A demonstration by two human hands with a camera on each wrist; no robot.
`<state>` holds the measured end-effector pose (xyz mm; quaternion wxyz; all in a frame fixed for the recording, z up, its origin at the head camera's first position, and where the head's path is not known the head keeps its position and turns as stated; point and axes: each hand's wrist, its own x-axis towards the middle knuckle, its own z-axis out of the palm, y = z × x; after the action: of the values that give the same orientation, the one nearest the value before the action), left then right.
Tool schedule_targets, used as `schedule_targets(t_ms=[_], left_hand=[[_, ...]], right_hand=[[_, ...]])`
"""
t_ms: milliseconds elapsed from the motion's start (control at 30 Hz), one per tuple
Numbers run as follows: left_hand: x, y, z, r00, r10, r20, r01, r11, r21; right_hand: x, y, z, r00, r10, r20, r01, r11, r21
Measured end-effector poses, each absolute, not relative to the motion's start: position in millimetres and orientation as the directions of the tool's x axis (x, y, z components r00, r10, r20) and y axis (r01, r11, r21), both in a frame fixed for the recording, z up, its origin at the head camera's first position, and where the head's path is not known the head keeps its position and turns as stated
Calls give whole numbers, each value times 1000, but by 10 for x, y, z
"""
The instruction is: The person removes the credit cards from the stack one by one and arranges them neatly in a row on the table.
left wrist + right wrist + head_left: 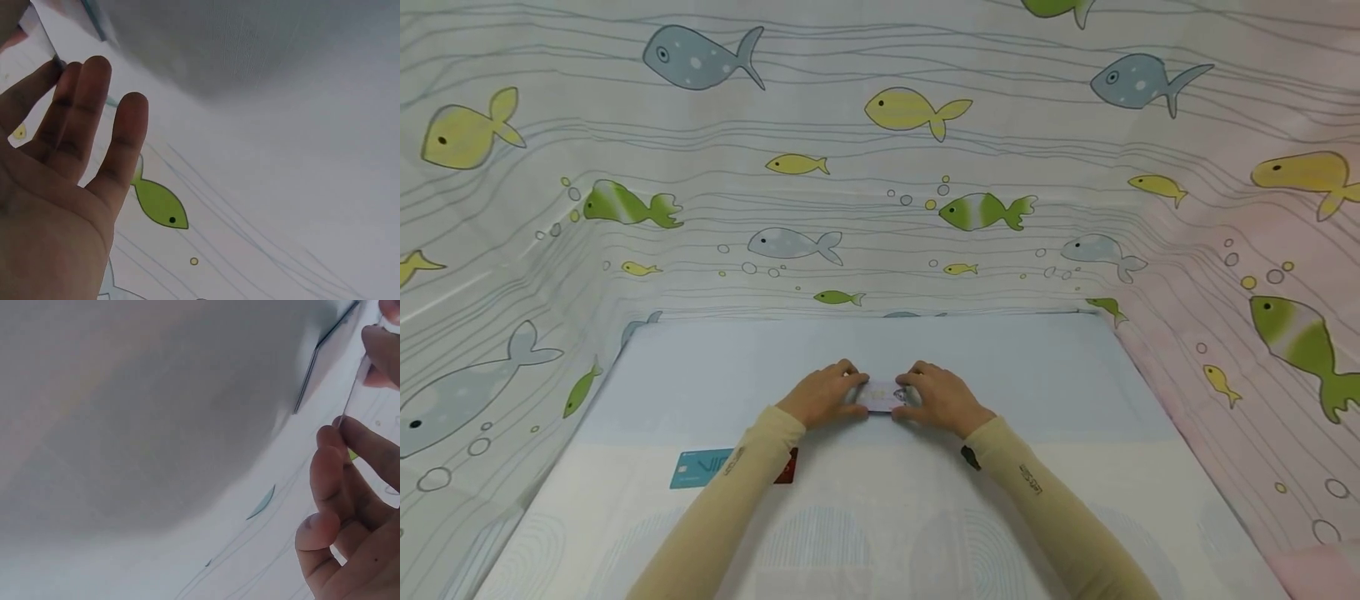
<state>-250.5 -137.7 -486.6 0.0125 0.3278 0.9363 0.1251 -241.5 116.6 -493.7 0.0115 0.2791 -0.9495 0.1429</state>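
Observation:
Near the middle of the table, a small pale card (878, 396) with a printed pattern is held between both hands. My left hand (827, 397) pinches its left end, and my right hand (942, 398) pinches its right end. In the right wrist view the held card (352, 394) appears edge-on between fingertips, raised off the table. Close by stands a dark-edged flat piece (317, 353), apparently another card or cards; its exact pose is hard to tell. The left wrist view shows the outer fingers extended and the thumb cut off.
A blue card (694, 468) with large letters lies left of centre. Beside it is a red card (787, 468), partly hidden by the left sleeve. A dark object (970, 457) shows beside the right sleeve. Fish-printed cloth (895, 179) walls the back and sides of the table.

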Motion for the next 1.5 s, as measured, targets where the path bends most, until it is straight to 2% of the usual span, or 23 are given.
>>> schedule_targets(t_ms=[400, 767, 1300, 1500], left_hand=[[-2285, -1524, -4747, -750, 644, 154, 661, 722, 204], [-2032, -1654, -4661, -702, 661, 264, 704, 700, 118], [-1763, -1859, -4580, -678, 663, 317, 720, 686, 104], [-1725, -1963, -4632, -684, 650, 329, 719, 678, 156]], right_hand=[[-2241, 1146, -4826, -785, -575, 230, -618, 755, -219], [-2075, 1096, -4751, -727, -603, 327, -678, 706, -204], [-1849, 974, -4746, -635, -647, 422, -761, 617, -201], [-1815, 915, -4766, -635, -654, 411, -766, 604, -223]])
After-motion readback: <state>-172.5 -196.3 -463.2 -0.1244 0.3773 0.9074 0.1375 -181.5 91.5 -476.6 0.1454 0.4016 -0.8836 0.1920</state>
